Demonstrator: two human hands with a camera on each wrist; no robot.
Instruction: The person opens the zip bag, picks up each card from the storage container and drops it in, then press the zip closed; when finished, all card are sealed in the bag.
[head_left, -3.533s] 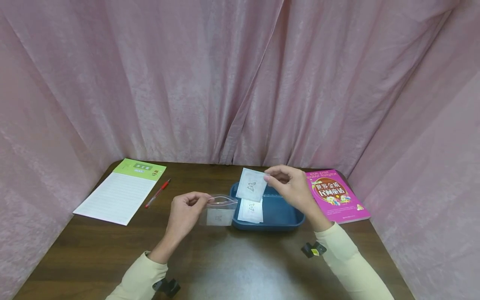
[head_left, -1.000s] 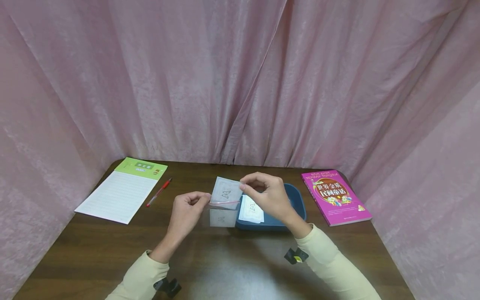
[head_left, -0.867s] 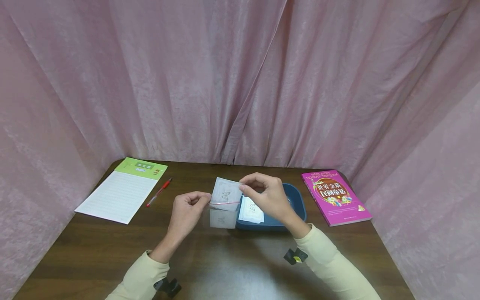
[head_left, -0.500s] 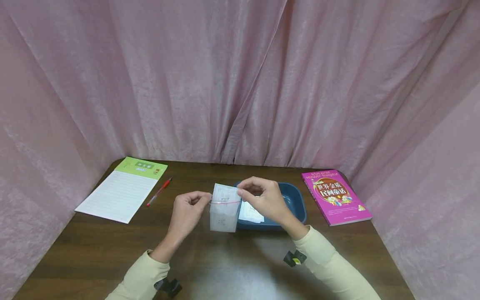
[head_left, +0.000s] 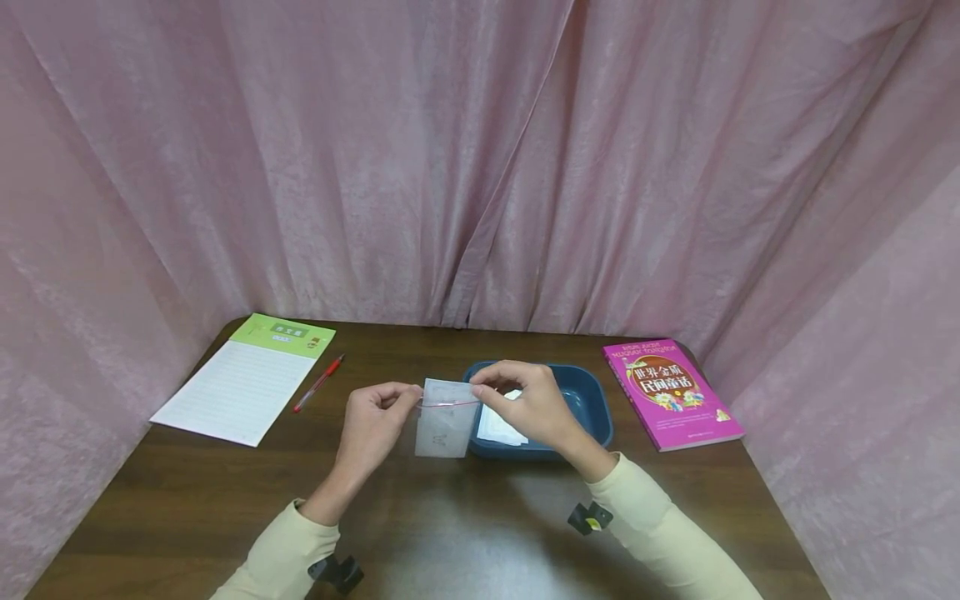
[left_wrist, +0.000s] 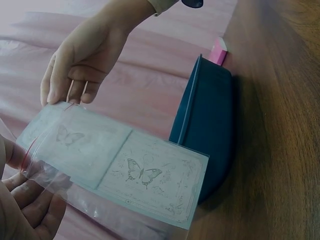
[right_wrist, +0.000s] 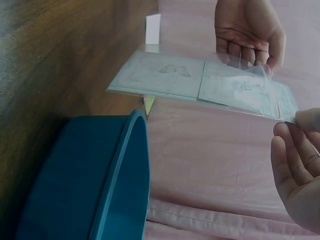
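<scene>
With our left hand (head_left: 372,421) we're pinching the bag (head_left: 441,433); with our right hand (head_left: 528,404), a card (head_left: 448,389) mostly inside it, beside the tub (head_left: 592,407); the left wrist view is clearly showing a butterfly (left_wrist: 143,173), faint from the head.

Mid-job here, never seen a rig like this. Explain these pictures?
There is no machine, just a person's left hand and right hand, both bare. The wide picture comes from a camera on the head; the two sideways-looking ones come from cameras on the wrists. On the brown table are a blue tray holding white cards, a pink book to its right, and a red pen and writing pad to its left; a pink curtain hangs behind. The left hand pinches the edge of a clear zip bag with a butterfly card inside. The right hand pinches a corner of another card, partly in the bag, its top sticking out.
</scene>
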